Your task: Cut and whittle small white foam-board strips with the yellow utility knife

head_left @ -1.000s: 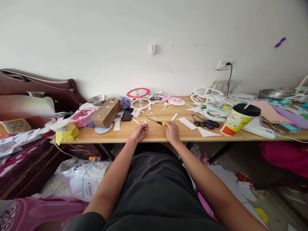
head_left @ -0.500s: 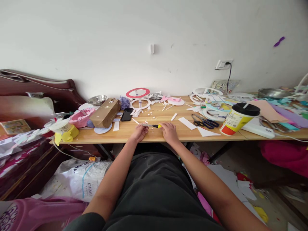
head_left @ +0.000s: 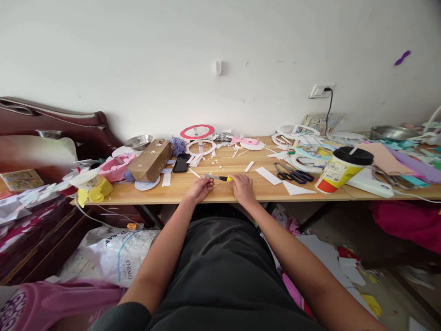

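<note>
My right hand (head_left: 243, 186) is closed around the yellow and black handle of a utility knife (head_left: 225, 179). The knife's blade points left and passes just above the fingertips of my left hand (head_left: 201, 188). That left hand is curled in a pinch near the table's front edge; whatever sits between its fingers is too small or hidden to name. Just beyond it shows a thin white strip (head_left: 194, 173), and I cannot tell whether the fingers touch it. Small white scraps (head_left: 214, 167) are scattered behind the hands.
Scissors (head_left: 298, 175), white foam-like pieces (head_left: 268, 176) and a lidded drink cup (head_left: 341, 172) stand or lie to the right. On the left are a phone (head_left: 181, 163), a brown box (head_left: 151, 161) and a pink basket (head_left: 117, 166). A red ring stand (head_left: 197, 132) is behind.
The knife blade has lifted and tilted slightly, its tip now a little above my left fingers. Both hands stay almost in place.
</note>
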`<state>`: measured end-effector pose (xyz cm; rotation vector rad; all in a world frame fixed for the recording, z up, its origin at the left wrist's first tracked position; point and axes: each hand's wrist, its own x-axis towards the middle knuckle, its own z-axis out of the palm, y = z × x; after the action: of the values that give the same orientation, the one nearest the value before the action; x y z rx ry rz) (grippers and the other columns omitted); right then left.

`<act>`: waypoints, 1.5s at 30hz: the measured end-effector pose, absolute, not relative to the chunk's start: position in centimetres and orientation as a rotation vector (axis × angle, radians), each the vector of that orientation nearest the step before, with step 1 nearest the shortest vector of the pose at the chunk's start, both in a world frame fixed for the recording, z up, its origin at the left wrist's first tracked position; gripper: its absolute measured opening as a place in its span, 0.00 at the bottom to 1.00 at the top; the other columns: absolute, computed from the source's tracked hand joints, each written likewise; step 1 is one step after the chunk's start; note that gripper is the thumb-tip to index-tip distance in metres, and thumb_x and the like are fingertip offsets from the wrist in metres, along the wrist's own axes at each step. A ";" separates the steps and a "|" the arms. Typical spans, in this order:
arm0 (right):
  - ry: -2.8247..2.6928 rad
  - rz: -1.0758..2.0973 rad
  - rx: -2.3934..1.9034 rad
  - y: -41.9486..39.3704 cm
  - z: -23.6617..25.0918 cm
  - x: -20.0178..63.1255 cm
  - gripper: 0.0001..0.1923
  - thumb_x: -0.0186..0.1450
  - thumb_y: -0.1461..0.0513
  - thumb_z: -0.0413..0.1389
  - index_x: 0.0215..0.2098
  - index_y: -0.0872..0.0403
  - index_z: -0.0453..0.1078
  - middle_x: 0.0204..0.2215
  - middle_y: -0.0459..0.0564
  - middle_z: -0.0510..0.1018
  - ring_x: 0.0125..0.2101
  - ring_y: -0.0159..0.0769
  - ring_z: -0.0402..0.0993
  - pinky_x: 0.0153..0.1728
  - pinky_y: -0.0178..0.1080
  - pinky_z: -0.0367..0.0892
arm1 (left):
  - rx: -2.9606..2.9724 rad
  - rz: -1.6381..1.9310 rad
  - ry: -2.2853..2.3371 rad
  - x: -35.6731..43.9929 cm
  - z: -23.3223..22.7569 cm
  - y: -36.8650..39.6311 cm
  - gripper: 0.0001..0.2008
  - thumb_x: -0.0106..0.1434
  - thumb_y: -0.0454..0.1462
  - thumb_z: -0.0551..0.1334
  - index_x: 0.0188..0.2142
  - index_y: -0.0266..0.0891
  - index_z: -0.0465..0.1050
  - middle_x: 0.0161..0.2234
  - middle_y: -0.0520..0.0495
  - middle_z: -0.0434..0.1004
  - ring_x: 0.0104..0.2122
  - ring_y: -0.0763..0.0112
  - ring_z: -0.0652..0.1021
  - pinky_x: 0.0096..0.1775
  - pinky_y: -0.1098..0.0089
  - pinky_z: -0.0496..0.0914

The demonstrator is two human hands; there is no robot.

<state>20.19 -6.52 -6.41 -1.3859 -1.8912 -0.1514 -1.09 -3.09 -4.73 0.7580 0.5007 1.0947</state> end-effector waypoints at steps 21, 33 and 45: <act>-1.919 -0.155 -1.384 -6.7 -6.4 20.3 0.16 0.71 0.63 0.46 0.53 0.50 0.70 0.47 0.52 0.78 0.48 0.44 0.67 0.51 0.45 0.53 | 0.727 1.077 0.485 -1.3 -4.9 -3.0 0.07 0.52 0.30 0.69 0.30 0.34 0.72 0.25 0.48 0.73 0.27 0.73 0.73 0.27 0.75 0.63; -1.924 -0.140 -1.380 -6.8 -6.3 20.3 0.17 0.71 0.64 0.46 0.54 0.49 0.69 0.47 0.54 0.78 0.49 0.45 0.67 0.52 0.46 0.53 | 0.698 1.093 0.527 -1.1 -4.5 -3.3 0.08 0.52 0.29 0.69 0.29 0.34 0.71 0.24 0.48 0.72 0.27 0.74 0.73 0.27 0.75 0.63; -1.928 -0.144 -1.384 -6.5 -6.2 20.2 0.16 0.72 0.62 0.46 0.53 0.50 0.69 0.48 0.53 0.78 0.49 0.44 0.68 0.52 0.45 0.54 | 0.677 1.090 0.521 -1.1 -4.6 -3.2 0.08 0.53 0.31 0.69 0.28 0.34 0.71 0.23 0.49 0.70 0.26 0.74 0.72 0.26 0.75 0.62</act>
<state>20.25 -6.46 -6.16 -1.3835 -1.9280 -0.1444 -1.11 -3.17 -4.64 0.6774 0.5215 1.0898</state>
